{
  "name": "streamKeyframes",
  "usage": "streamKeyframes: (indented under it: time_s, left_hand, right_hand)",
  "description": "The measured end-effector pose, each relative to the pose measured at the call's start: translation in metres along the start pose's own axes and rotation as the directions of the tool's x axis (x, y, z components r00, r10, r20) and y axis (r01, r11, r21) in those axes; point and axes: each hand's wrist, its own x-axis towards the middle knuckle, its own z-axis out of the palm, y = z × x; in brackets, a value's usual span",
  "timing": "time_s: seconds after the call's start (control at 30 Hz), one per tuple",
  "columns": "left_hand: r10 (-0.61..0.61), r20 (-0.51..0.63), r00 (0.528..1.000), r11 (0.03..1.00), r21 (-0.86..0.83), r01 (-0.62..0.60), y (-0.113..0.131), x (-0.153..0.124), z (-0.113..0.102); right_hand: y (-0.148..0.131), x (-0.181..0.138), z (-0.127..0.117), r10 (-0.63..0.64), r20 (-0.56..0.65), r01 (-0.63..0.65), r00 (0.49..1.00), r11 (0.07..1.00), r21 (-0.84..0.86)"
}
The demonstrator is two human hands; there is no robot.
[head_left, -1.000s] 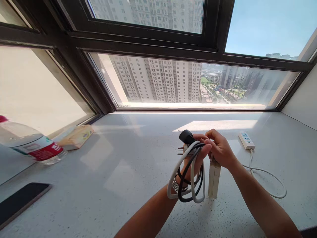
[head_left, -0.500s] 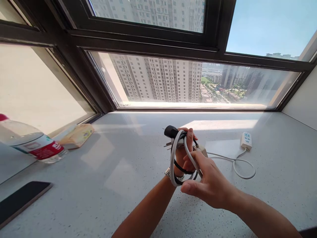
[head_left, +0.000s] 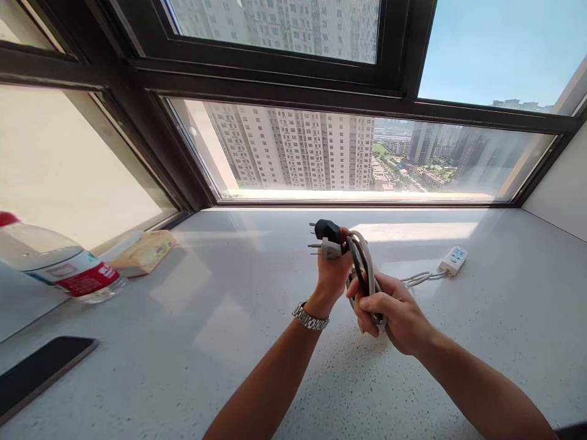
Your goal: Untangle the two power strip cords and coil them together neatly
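My left hand (head_left: pixel 334 275) is raised over the white sill and closed round the top of a coil of white and black cables (head_left: pixel 363 269). A black plug (head_left: pixel 326 230) and a white plug (head_left: pixel 326 249) stick out to the left of its fingers. My right hand (head_left: pixel 392 311) is closed round the lower part of the same coil, close under the left hand. From the coil a white cord (head_left: pixel 419 278) runs right along the sill to a small white power strip (head_left: pixel 453 260). A metal watch (head_left: pixel 310 317) sits on my left wrist.
A plastic water bottle (head_left: pixel 55 266) with a red label lies at the far left, a yellow tissue pack (head_left: pixel 145 250) behind it. A dark phone (head_left: pixel 39 373) lies at the lower left. The window frame (head_left: pixel 275 85) bounds the sill at the back, a white wall (head_left: pixel 562 177) on the right.
The coil has slipped off my left forearm and is now gripped in both hands. My right hand went from beside the left fist to under it. The power strip's cord has been pulled straighter.
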Motion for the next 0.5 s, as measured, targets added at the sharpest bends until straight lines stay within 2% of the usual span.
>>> streamKeyframes:
  time_s: [0.1,0.17,0.23,0.3,0.37,0.4,0.5]
  left_hand:
    - [-0.047,0.079,0.996,0.998,-0.029,0.05,0.012,0.003,-0.002]
    - [-0.099,0.19,0.977,0.993,-0.04,0.109,0.02,0.004,-0.006]
    - [-0.167,0.331,0.929,0.983,-0.011,0.181,0.027,0.005,-0.012]
    - [-0.221,0.468,0.855,0.972,0.032,0.233,0.032,0.006,-0.018]
    - [-0.225,0.538,0.812,0.971,0.059,0.23,0.033,0.006,-0.021]
    - [-0.207,0.534,0.82,0.976,0.056,0.21,0.033,0.006,-0.021]
    - [-0.109,0.409,0.906,0.994,0.026,0.108,0.034,0.004,-0.016]
  right_hand:
    - [-0.008,0.0,-0.005,0.014,-0.053,-0.008,0.998,0.992,0.123]
    - [-0.012,0.0,-0.008,0.043,-0.012,-0.041,0.999,0.985,0.17]
    - [-0.014,0.0,-0.011,0.08,0.067,-0.092,0.995,0.974,0.205]
    - [-0.015,0.0,-0.014,0.113,0.152,-0.147,0.982,0.961,0.235]
    - [-0.014,0.0,-0.016,0.13,0.204,-0.178,0.97,0.954,0.24]
    - [-0.013,0.001,-0.017,0.126,0.206,-0.174,0.97,0.956,0.237]
    - [-0.009,0.002,-0.018,0.086,0.146,-0.114,0.986,0.974,0.194]
